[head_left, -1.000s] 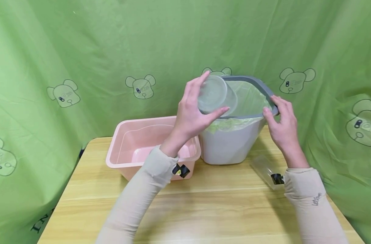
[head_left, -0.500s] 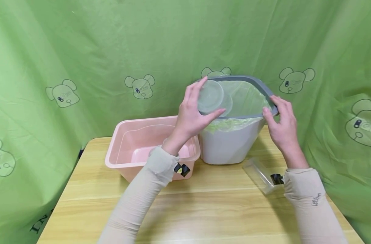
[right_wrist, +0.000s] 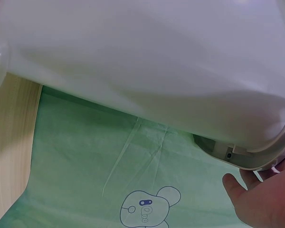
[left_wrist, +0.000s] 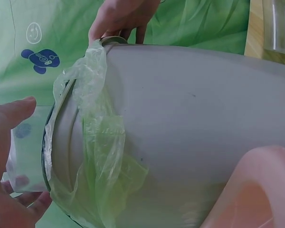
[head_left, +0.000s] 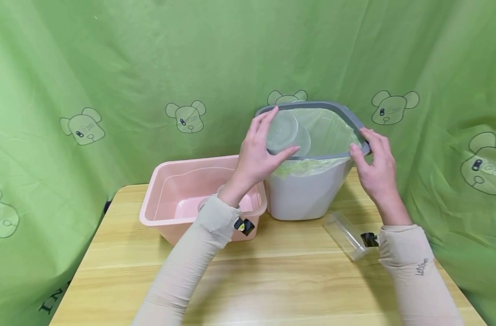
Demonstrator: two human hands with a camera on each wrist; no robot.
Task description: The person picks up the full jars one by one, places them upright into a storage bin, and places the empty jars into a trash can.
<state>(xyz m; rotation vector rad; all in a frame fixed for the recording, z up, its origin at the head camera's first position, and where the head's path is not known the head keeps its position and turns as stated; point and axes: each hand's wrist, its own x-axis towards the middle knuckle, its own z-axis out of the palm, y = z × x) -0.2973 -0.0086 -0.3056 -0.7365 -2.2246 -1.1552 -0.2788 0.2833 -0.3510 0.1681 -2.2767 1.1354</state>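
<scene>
My left hand holds a clear plastic cup over the left part of a trash can's mouth, its base facing up toward me. Thumb and fingers spread around the cup's side, and the left wrist view shows the cup between them at the rim. The white trash can has a grey rim and a thin green bag lining it, folded over the edge. With thumb and fingers, my right hand grips the rim's right corner. The right wrist view shows those fingers at the rim's underside.
Left of the trash can stands a pink basin, with something clear inside partly hidden by my left forearm. A clear plastic cylinder lies on the wooden table near my right wrist. Green curtain hangs behind.
My left hand has lowered slightly with the cup, which sits deeper in the trash can's mouth. The clear cylinder on the table has shifted a little left and toward me. My right hand stays on the rim.
</scene>
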